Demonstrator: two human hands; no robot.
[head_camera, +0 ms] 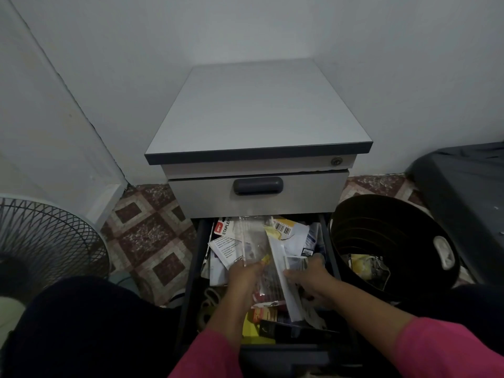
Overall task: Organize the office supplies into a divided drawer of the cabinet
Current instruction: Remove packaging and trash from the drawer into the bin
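Note:
The grey cabinet (pixel 259 110) has its lower drawer (pixel 196 257) pulled out toward me, full of loose packets, papers and cards. My left hand (pixel 242 279) pinches a clear plastic packet (pixel 253 241) that stands tilted over the pile. My right hand (pixel 311 279) grips a small dark-and-white packet (pixel 296 264) beside a white paper sheet (pixel 283 279). A stapler card (pixel 225 227) lies at the drawer's back left. Yellow and orange packaging (pixel 259 320) sits near the front. Any dividers are hidden under the clutter.
The upper drawer (pixel 308 195) with a dark handle (pixel 257 186) is closed. A black bin (pixel 392 249) holding some yellow wrapping stands right of the drawer. A fan grille (pixel 46 241) stands at left, a dark case (pixel 463 192) at far right. My knees flank the drawer.

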